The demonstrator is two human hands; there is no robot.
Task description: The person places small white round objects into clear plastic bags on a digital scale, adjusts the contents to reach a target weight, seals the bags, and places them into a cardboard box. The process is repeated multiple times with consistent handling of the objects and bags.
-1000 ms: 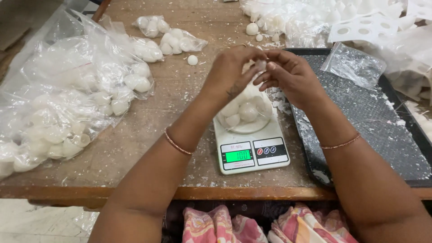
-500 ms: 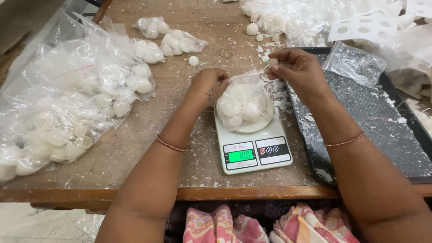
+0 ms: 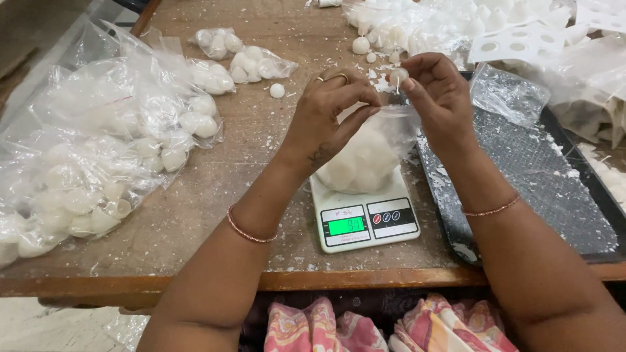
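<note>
Clear bag (image 3: 365, 156) of white lumps sits on digital scale (image 3: 365, 218). Left hand (image 3: 326, 124) pinches bag mouth; right hand (image 3: 437, 98) grips small white piece (image 3: 398, 75) above it. Risks: piece misses opening, bag tips off scale onto desk (image 3: 195, 215), spill.

A worn wooden table (image 3: 215, 195) is occupied by a digital scale (image 3: 365, 225), black tray (image 3: 535, 189), filled plastic bags (image 3: 98, 156) and white crumbs.

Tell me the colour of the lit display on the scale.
Bright green, on the white scale below the left hand and right hand; the head view shows it.
</note>
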